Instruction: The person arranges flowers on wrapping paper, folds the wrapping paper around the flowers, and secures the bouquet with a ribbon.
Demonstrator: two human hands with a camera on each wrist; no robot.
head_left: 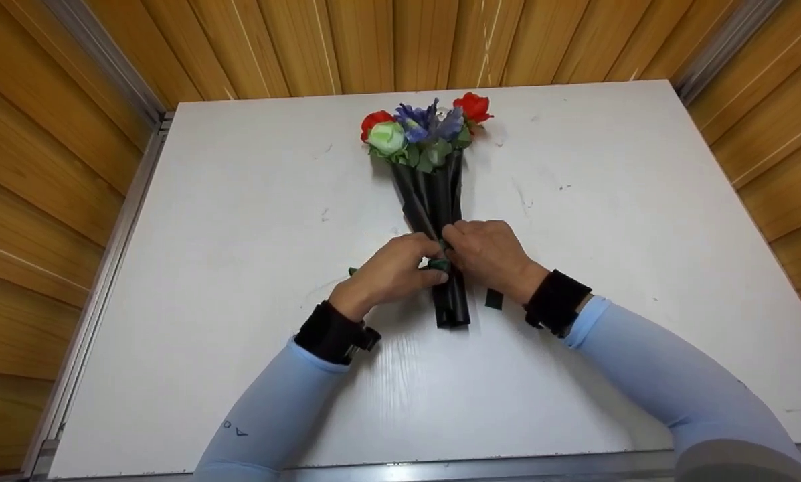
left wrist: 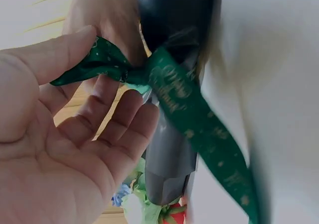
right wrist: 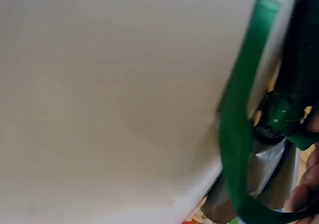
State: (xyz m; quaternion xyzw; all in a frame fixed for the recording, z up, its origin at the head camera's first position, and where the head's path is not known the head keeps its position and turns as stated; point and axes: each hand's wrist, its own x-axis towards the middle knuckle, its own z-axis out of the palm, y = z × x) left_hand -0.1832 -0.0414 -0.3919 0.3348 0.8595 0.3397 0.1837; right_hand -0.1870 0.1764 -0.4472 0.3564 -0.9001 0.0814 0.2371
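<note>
A bouquet of red, blue-purple and pale green flowers, wrapped in black paper, lies with its blooms toward the back. A green ribbon with gold print is knotted round the narrow part of the wrap. My left hand pinches a ribbon loop between thumb and fingers, just left of the knot. Against the other side of the wrap, my right hand has its fingers curled on the ribbon at the knot; its fingertips are partly hidden. One ribbon tail hangs in a curve in the right wrist view.
The bouquet lies on a white table with scuff marks. Wood-patterned panels stand behind it and at both sides, with metal rails along the edges. A small dark strip shows below my right hand.
</note>
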